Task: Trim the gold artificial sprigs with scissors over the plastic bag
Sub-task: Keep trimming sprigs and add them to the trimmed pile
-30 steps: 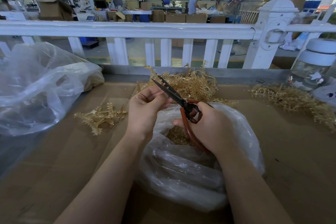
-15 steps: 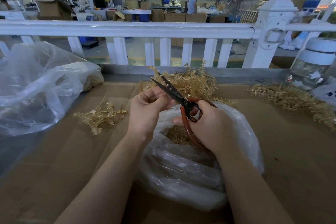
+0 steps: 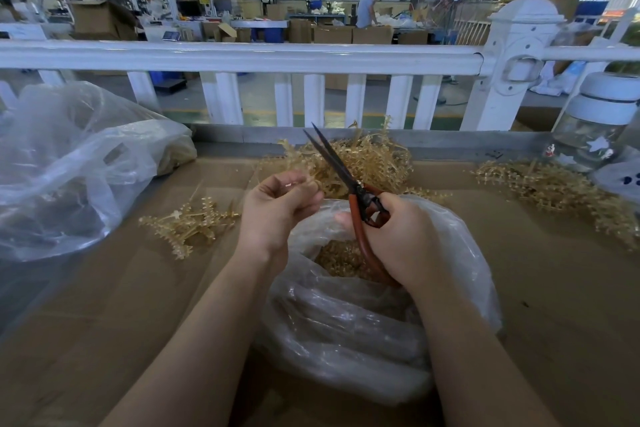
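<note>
Gold sprig (image 3: 313,184) pinched by left hand (image 3: 277,208); right hand (image 3: 394,236) grips scissors (image 3: 346,177), blades parted, over plastic bag (image 3: 346,322).

Scissors (image 3: 349,180) handles buried in right hand (image 3: 398,239), left hand (image 3: 277,208) contents unclear

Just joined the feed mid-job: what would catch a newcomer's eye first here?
The red-handled scissors in the right hand, blades slightly parted and pointing up toward the white railing, stand out at centre. Beside them the left hand pinches a small gold piece over the open plastic bag of gold trimmings. Gold sprigs lie heaped behind the hands and at far right.
</note>
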A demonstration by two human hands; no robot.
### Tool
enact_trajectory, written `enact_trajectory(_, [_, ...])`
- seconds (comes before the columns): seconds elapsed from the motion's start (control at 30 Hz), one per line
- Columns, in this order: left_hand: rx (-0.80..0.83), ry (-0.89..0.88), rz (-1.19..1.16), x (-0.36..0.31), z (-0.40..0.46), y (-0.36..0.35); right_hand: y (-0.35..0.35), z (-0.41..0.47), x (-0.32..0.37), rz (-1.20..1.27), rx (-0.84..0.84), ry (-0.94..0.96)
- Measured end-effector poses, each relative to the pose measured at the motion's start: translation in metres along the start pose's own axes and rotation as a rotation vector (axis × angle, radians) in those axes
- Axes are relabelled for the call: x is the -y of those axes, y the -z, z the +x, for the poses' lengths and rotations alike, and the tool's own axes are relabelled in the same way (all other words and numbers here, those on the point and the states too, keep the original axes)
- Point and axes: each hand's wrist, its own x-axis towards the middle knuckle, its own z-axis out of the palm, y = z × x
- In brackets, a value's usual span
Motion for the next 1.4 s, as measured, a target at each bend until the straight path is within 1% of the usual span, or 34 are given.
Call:
enact_trajectory(0.17, [0.113,0.043,0.218,0.012,-0.006,-0.010,-0.003,0.003,0.000,0.204,-0.047,-0.033])
enact_trajectory(0.33, [0.214,0.037,0.335,0.021,-0.007,-0.013,-0.003,0.005,0.001,0.352,-0.041,-0.068])
enact_trajectory(0.43, [0.242,0.023,0.451,0.023,-0.008,-0.015,-0.003,0.006,0.003,0.383,-0.024,-0.098])
enact_trajectory(0.5, [0.273,0.006,0.569,0.021,-0.012,-0.015,-0.003,0.006,0.004,0.382,-0.034,-0.124])
enact_trajectory(0.53, [0.271,-0.047,0.629,0.019,-0.015,-0.015,-0.003,0.006,0.004,0.386,-0.043,-0.133])
enact_trajectory(0.57, [0.252,-0.153,0.665,0.017,-0.017,-0.014,-0.002,0.006,0.004,0.399,-0.051,-0.139])
enact_trajectory(0.63, [0.204,-0.462,0.623,0.011,-0.021,-0.012,-0.001,0.006,0.004,0.455,-0.059,-0.149])
enact_trajectory(0.67, [0.162,-0.596,0.572,0.009,-0.022,-0.011,0.000,0.006,0.004,0.487,-0.058,-0.155])
enact_trajectory(0.7, [0.091,-0.682,0.528,0.007,-0.021,-0.011,0.000,0.006,0.005,0.515,-0.052,-0.161])
enact_trajectory(0.73, [0.004,-0.712,0.499,0.005,-0.019,-0.010,0.001,0.006,0.005,0.538,-0.043,-0.164])
enact_trajectory(0.77, [-0.070,-0.695,0.487,0.004,-0.017,-0.009,0.000,0.006,0.006,0.563,-0.033,-0.165])
enact_trajectory(0.8, [-0.105,-0.640,0.496,0.003,-0.015,-0.007,0.000,0.007,0.006,0.592,-0.024,-0.167])
enact_trajectory(0.83, [-0.098,-0.550,0.523,0.003,-0.011,-0.005,0.000,0.007,0.007,0.622,-0.018,-0.169])
enact_trajectory(0.87, [-0.062,-0.448,0.560,0.003,-0.009,-0.002,0.001,0.007,0.007,0.646,-0.014,-0.168])
enact_trajectory(0.93, [0.061,-0.275,0.610,0.005,-0.005,0.002,0.001,0.007,0.007,0.654,-0.001,-0.157])
enact_trajectory(1.0, [0.209,-0.162,0.585,0.007,-0.005,0.001,0.002,0.007,0.008,0.641,0.028,-0.142])
enact_trajectory(1.07, [0.350,-0.144,0.497,0.009,-0.005,0.001,0.003,0.006,0.010,0.640,0.054,-0.133])
enact_trajectory(1.13, [0.431,-0.189,0.443,0.008,-0.005,0.000,0.003,0.006,0.011,0.626,0.061,-0.141])
enact_trajectory(1.23, [0.463,-0.213,0.424,0.007,-0.006,-0.001,0.003,0.004,0.013,0.631,0.071,-0.125])
enact_trajectory(1.4, [0.448,-0.230,0.373,0.007,-0.006,0.000,0.003,0.003,0.015,0.591,0.093,-0.075])
